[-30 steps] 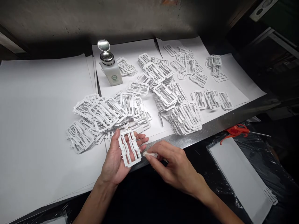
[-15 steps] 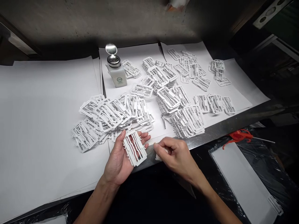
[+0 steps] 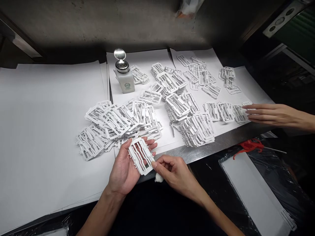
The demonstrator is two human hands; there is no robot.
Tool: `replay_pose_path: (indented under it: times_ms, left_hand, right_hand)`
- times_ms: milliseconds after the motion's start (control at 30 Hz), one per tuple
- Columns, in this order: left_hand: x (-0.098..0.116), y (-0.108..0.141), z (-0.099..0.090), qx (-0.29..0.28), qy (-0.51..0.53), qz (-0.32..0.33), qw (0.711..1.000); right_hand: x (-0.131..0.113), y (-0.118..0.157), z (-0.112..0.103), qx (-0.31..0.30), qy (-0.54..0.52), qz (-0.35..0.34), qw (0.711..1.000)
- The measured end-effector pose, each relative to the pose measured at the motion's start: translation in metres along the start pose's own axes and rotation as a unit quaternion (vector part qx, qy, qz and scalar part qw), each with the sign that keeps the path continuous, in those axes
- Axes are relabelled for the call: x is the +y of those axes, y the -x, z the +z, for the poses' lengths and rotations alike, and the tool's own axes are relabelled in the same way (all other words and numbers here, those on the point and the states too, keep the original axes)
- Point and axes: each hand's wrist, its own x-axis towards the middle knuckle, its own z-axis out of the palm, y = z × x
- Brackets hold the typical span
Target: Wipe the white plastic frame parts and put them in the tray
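My left hand (image 3: 124, 173) cradles a white slotted plastic frame (image 3: 136, 151), palm up, with the thumb over its upper left edge. Long wavy bars run across the frame's opening. At its lower right side, the thumb and forefinger of my right hand (image 3: 173, 170) touch the frame's edge. A small white wad (image 3: 158, 178), like cotton or cloth, sticks out below the curled fingers of that hand. Just beyond my left hand lies a loose heap of similar white frames (image 3: 115, 123). A neater stack of frames (image 3: 197, 129) stands farther right.
A pump-top bottle (image 3: 126, 80) with its metal lid raised stands behind the heap. A small metal tool (image 3: 172, 128) lies beside the stacks. Another person's hand (image 3: 268, 114) reaches in from the right over some frames. Red-handled cutters (image 3: 251, 145) rest on dark plastic.
My right hand has moved left, from beside the frame onto its lower right edge. Another person's hand has come in from the right. The left hand still holds the frame.
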Motion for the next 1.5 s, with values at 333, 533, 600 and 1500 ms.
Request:
replay_pose_path:
  times_ms: [333, 533, 600, 1500]
  left_hand:
    - [-0.001, 0.000, 0.000, 0.007, -0.017, 0.004, 1.000]
    - [-0.001, 0.000, -0.002, 0.012, -0.023, -0.007, 1.000]
    - [-0.001, 0.001, -0.002, 0.004, -0.020, -0.013, 1.000]
    - [0.004, 0.021, -0.039, -0.145, -0.060, -0.203, 0.966]
  right_hand:
    - [0.002, 0.001, 0.002, 0.047, -0.046, 0.011, 0.998]
    - [0.005, -0.002, -0.001, 0.053, -0.143, 0.032, 0.988]
    - [0.005, -0.003, -0.002, 0.050, -0.157, 0.036, 0.986]
    - [-0.060, -0.066, -0.032, -0.054, 0.199, -0.088, 0.975]
